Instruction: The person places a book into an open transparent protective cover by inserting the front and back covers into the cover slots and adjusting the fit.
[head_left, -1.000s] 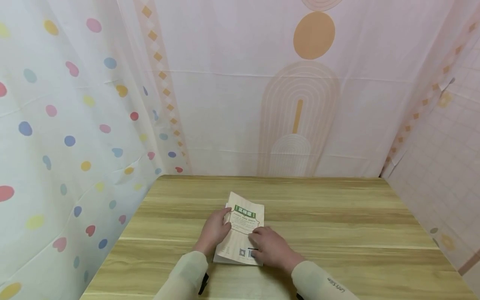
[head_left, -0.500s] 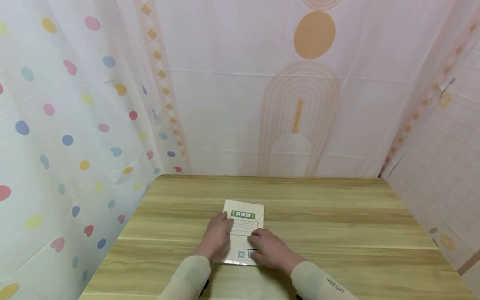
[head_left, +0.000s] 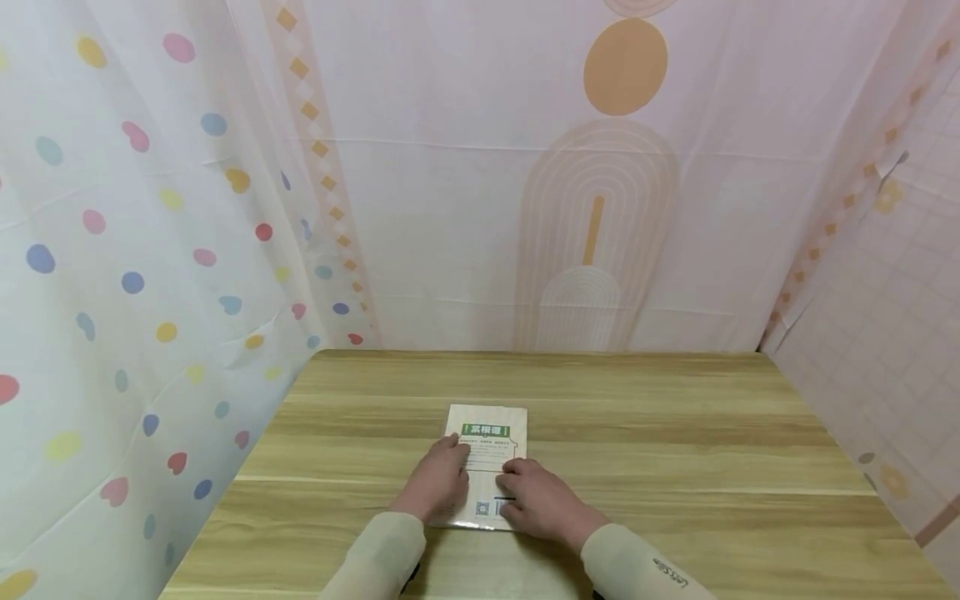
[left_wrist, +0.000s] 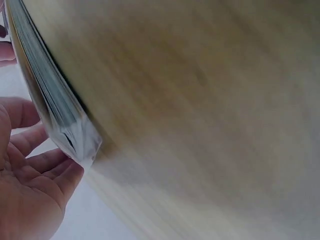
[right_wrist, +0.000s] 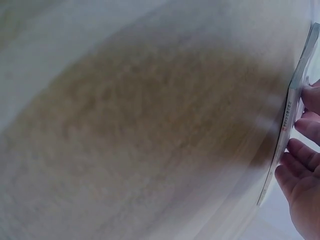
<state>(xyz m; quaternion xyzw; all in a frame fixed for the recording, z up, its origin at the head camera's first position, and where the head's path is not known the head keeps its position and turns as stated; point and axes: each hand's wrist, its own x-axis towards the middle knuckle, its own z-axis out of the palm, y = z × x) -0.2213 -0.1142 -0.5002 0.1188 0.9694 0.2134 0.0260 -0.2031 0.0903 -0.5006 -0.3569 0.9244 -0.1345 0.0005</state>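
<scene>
A closed paperback book [head_left: 487, 454] with a pale cover lies flat on the wooden table, a green title banner near its far end. My left hand [head_left: 437, 477] rests on the left half of the cover, fingers relaxed. On the right half lies my right hand [head_left: 542, 500], its fingertips on the cover near a printed code. The left wrist view shows the page edges [left_wrist: 52, 85] side-on, slightly fanned at one corner, with the fingers [left_wrist: 47, 162] on the cover side. In the right wrist view the printed spine [right_wrist: 287, 117] runs beside the right fingers [right_wrist: 300, 157].
The wood-grain table [head_left: 675, 433] stretches out on both sides of the book and behind it. Patterned curtains hang around it: a dotted one [head_left: 172, 250] on the left, a pale one [head_left: 450, 208] at the back and another [head_left: 900, 350] on the right.
The book's lifted cover has come down and now lies flat. My left hand has moved from the cover's left edge inward and nearer to me; the right hand has barely moved.
</scene>
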